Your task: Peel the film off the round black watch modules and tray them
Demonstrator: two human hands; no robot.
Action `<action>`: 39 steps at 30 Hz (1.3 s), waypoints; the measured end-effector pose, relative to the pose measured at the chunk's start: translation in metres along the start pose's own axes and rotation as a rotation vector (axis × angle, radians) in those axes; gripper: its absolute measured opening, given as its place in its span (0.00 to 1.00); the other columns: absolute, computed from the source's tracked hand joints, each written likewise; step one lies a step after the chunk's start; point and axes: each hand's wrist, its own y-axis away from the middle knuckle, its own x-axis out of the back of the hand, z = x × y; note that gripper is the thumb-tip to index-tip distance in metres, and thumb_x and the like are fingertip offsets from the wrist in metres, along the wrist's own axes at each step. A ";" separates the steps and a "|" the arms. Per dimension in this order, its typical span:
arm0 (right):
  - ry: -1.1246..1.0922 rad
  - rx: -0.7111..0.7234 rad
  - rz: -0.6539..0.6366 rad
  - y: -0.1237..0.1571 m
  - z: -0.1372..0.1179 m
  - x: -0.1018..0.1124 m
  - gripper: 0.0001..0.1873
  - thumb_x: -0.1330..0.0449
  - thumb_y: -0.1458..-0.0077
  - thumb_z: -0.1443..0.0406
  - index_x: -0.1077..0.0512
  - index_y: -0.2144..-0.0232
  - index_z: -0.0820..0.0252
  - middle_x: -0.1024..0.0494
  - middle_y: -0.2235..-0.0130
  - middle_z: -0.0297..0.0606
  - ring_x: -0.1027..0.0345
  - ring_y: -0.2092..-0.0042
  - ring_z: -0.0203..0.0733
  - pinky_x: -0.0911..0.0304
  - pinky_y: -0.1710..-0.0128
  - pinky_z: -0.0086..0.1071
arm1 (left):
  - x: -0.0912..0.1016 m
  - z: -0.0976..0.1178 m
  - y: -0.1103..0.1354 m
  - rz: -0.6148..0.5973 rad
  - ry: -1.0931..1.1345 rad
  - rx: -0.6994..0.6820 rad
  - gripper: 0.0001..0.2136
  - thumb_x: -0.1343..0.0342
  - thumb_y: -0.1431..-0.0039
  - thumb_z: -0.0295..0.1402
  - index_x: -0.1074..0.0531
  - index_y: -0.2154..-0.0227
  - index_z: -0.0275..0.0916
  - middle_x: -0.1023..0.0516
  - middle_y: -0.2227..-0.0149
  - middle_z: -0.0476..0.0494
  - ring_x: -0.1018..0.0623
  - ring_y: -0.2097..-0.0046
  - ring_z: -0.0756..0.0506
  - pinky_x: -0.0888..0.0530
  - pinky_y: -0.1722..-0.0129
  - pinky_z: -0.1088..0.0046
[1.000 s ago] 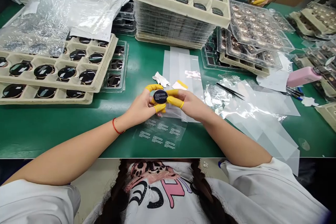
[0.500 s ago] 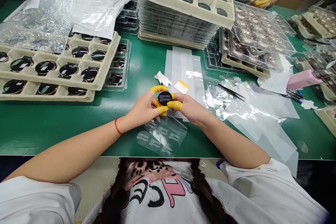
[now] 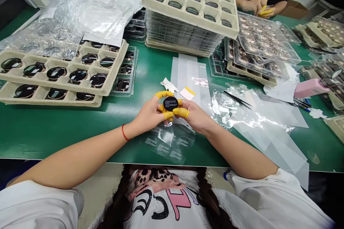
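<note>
Between my two hands I hold a round black disc (image 3: pixel 171 104) with small white print on its upper face. My left hand (image 3: pixel 153 111) is closed on its left edge, with yellow finger cots on the fingertips. My right hand (image 3: pixel 192 113), also in yellow cots, pinches the right and lower edge. Just below the hands lies a clear sheet of round printed film stickers (image 3: pixel 168 143). A crumpled white tissue (image 3: pixel 168 85) and a small white and yellow pad (image 3: pixel 187 93) lie beyond my fingers.
Cream trays of shiny black discs (image 3: pixel 80 87) stand at the left, partly under plastic wrap (image 3: pixel 64 18). A tall tray stack (image 3: pixel 182 30) rises ahead. To the right are black tweezers (image 3: pixel 238 99), clear film scraps (image 3: pixel 225 111) and a pink bottle (image 3: pixel 311 88). A co-worker's hands (image 3: pixel 259 6) show behind.
The view has shifted slightly, so the whole scene sits a little lower and to the right. Both hands keep hold of the black disc.
</note>
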 end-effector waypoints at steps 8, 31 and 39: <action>-0.019 -0.024 0.035 0.001 0.000 0.000 0.12 0.37 0.53 0.62 0.30 0.67 0.62 0.27 0.70 0.33 0.37 0.68 0.33 0.46 0.66 0.31 | -0.001 0.003 0.000 0.007 0.007 -0.040 0.26 0.37 0.48 0.31 0.41 0.47 0.38 0.23 0.76 0.54 0.21 0.74 0.50 0.22 0.75 0.77; 0.014 0.014 0.022 0.002 0.001 0.000 0.11 0.35 0.52 0.62 0.31 0.67 0.60 0.25 0.69 0.32 0.34 0.68 0.34 0.37 0.61 0.33 | 0.001 0.002 0.001 -0.030 -0.050 -0.046 0.26 0.37 0.48 0.32 0.40 0.48 0.39 0.22 0.75 0.53 0.22 0.76 0.51 0.23 0.73 0.76; 0.131 0.002 -0.093 0.002 -0.012 0.012 0.12 0.36 0.48 0.58 0.28 0.67 0.60 0.25 0.69 0.34 0.32 0.65 0.37 0.38 0.58 0.34 | 0.001 0.002 -0.001 -0.063 0.063 -0.035 0.27 0.37 0.48 0.34 0.41 0.46 0.40 0.23 0.73 0.52 0.22 0.74 0.50 0.22 0.72 0.73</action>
